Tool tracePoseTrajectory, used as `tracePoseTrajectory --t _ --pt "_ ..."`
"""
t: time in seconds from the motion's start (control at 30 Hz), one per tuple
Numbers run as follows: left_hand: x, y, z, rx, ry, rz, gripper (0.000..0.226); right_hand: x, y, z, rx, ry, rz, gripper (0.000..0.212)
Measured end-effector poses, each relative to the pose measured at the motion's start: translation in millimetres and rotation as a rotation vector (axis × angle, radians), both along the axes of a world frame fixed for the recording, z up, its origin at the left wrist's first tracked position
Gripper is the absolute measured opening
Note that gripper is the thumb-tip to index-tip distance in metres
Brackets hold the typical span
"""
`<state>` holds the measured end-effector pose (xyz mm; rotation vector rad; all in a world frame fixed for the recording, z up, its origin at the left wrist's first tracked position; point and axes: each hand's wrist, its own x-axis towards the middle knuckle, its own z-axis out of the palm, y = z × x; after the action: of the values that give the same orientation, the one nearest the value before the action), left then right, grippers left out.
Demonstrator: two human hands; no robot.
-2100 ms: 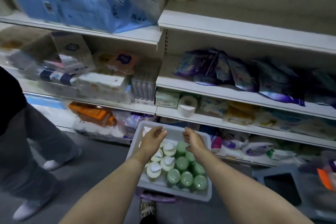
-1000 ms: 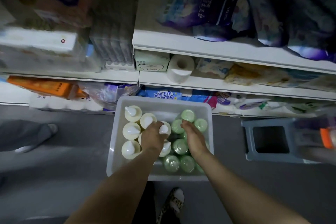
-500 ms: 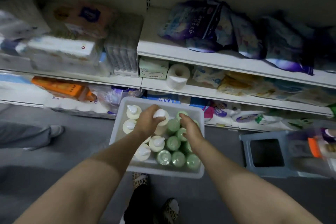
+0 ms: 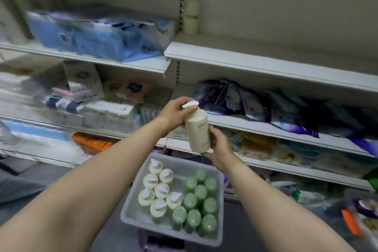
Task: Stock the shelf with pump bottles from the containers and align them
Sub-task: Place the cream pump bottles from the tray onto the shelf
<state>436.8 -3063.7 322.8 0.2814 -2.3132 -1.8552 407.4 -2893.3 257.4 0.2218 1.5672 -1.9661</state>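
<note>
A cream pump bottle (image 4: 198, 129) with a white pump head is held upright in the air in front of the shelves. My left hand (image 4: 177, 113) grips its neck and shoulder just under the pump. My right hand (image 4: 219, 147) cups its base from the right. Below them a grey plastic bin (image 4: 219, 206) stands on the floor. In it stand several cream pump bottles (image 4: 158, 192) on the left and several green bottles (image 4: 197, 206) on the right. One cream bottle (image 4: 191, 16) stands alone at the left end of the otherwise bare top right shelf (image 4: 266, 61).
Blue tissue packs (image 4: 102, 37) fill the top left shelf. Purple bags (image 4: 276, 106) lie on the middle right shelf, with boxed and wrapped goods on the lower shelves. A second container with mixed items (image 4: 362, 215) sits on the floor at far right.
My left hand has lifted a cream pump bottle out of the bin up to shelf height. My right hand left the green bottles and came under its base. The view tilted up.
</note>
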Motion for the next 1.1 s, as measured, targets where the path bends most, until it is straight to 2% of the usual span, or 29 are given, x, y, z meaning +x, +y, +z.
tracePoseTrajectory --t 0.13,0.3,0.43,0.63,0.7,0.83,0.97,1.1 --pt "0 10 52 0.025 0.087 0.048 0.023 -2 -1 50 -0.125 0.024 -0.004 0.029" --pt "3 23 89 0.187 0.210 0.172 0.064 -4 -3 105 -0.221 0.069 -0.065 0.028" --pt "4 30 99 0.275 0.255 0.196 0.070 -11 -9 130 -0.239 0.088 -0.066 0.037" --pt "-4 26 100 0.123 0.320 0.037 0.069 -28 -29 154 -0.348 0.104 -0.115 0.027" --pt "-15 19 103 0.103 0.334 0.026 0.078 -40 -37 165 -0.364 0.123 -0.130 0.025" --pt "-42 -7 117 -0.029 0.362 0.058 0.080 -63 -57 182 -0.299 0.267 -0.138 0.020" --pt "-72 -39 129 -0.130 0.402 0.065 0.079 -90 -82 192 -0.111 0.420 -0.164 0.029" --pt "-103 -69 130 -0.076 0.378 0.071 0.076 -119 -109 195 -0.061 0.487 -0.131 0.032"
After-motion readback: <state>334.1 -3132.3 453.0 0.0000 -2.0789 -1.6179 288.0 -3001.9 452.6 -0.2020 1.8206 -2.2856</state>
